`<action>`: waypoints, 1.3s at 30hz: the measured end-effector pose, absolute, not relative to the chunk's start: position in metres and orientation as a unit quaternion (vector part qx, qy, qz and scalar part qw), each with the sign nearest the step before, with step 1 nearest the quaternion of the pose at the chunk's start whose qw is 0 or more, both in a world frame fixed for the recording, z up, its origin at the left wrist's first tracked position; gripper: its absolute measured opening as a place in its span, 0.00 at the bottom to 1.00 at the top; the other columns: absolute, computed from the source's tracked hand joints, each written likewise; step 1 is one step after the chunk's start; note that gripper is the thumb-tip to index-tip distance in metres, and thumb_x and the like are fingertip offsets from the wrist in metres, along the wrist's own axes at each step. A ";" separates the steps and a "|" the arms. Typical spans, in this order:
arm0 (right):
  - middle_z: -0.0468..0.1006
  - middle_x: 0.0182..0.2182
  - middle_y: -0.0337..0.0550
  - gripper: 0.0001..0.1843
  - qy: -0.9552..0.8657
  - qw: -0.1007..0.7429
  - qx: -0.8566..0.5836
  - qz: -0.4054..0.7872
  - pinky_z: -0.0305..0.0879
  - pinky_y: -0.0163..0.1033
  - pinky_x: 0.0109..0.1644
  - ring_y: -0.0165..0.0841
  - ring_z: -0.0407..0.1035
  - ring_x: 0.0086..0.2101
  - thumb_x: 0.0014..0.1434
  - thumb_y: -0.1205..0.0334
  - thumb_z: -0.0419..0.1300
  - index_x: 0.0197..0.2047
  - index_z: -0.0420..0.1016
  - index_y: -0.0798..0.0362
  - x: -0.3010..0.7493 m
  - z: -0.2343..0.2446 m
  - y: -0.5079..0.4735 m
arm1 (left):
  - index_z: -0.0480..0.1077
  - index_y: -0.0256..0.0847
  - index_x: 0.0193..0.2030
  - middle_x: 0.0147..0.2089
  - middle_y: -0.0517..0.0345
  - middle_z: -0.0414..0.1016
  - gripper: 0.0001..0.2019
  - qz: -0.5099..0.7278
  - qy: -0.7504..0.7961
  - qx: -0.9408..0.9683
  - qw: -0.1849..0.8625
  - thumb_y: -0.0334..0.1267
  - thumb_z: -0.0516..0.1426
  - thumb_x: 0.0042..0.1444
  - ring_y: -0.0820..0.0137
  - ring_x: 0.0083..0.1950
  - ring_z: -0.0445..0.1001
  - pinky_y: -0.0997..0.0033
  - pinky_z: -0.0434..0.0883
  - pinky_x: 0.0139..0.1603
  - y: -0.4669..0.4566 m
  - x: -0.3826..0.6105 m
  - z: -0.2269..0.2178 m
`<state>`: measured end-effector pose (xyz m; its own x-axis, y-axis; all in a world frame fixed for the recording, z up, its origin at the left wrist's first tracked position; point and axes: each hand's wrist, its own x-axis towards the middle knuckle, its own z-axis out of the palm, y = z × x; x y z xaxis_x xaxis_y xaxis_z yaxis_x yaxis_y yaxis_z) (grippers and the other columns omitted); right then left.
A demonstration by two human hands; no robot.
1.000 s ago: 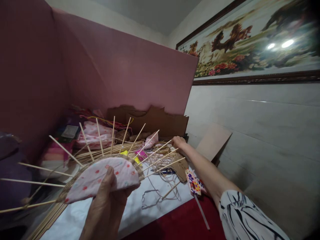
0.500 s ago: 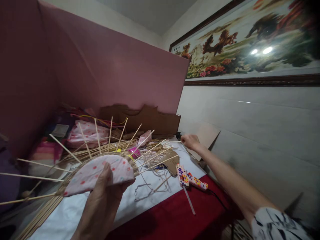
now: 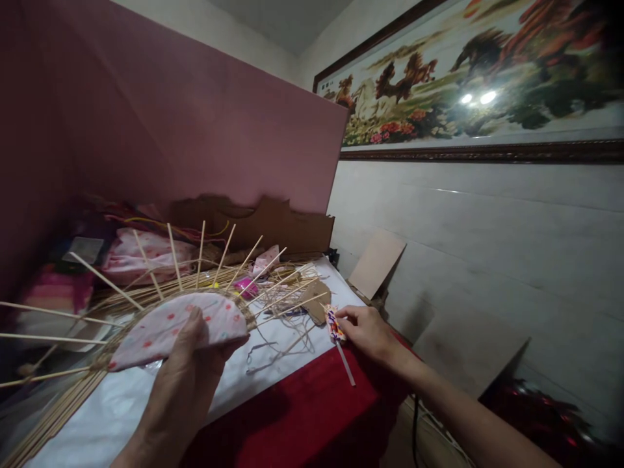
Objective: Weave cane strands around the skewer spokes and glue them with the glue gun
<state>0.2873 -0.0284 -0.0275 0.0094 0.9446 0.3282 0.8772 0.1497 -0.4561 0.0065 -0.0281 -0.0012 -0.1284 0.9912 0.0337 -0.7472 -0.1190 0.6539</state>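
This looks like a room in someone's home given over to handicraft. A big framed horse picture (image 3: 468, 84) hangs on the pale tiled wall (image 3: 487, 247). The tabletop (image 3: 273, 377), spread with white sheeting over a red cloth (image 3: 312, 416), is crowded with bundles of thin cane (image 3: 146, 296), cardboard offcuts (image 3: 263, 224), folded floral fabric (image 3: 146, 250) and loose twine (image 3: 266, 354), backed by a pink board (image 3: 195, 143).

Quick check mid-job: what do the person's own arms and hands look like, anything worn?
The left hand and right hand are bare, with no gloves, rings or watch that I can make out. The left forearm and right forearm are uncovered to the frame edge; no sleeve shows.
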 end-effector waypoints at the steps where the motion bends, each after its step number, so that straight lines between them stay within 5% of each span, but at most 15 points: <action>1: 0.78 0.22 0.38 0.14 -0.704 0.285 -0.648 0.050 0.58 0.31 0.28 0.29 0.69 0.24 0.55 0.63 0.51 0.30 0.78 0.51 0.282 -0.028 -0.030 | 0.69 0.40 0.33 0.32 0.61 0.72 0.02 0.709 0.250 0.247 0.611 0.33 0.56 0.53 0.70 0.31 0.72 0.61 0.77 0.30 -0.029 0.007 0.000; 15: 0.80 0.29 0.48 0.13 -0.605 0.208 -0.766 -0.066 0.56 0.35 0.32 0.37 0.73 0.33 0.52 0.62 0.52 0.30 0.80 0.50 0.280 -0.035 0.007 | 0.68 0.41 0.33 0.31 0.61 0.72 0.03 0.702 0.230 0.249 0.626 0.35 0.58 0.51 0.71 0.30 0.72 0.64 0.76 0.31 -0.029 0.006 -0.002; 39: 0.80 0.28 0.42 0.13 -0.627 0.204 -0.751 -0.025 0.53 0.31 0.29 0.30 0.70 0.29 0.51 0.64 0.53 0.30 0.80 0.50 0.286 -0.029 0.013 | 0.69 0.40 0.33 0.31 0.60 0.73 0.03 0.704 0.229 0.244 0.626 0.35 0.58 0.51 0.70 0.30 0.73 0.63 0.77 0.29 -0.030 0.007 -0.001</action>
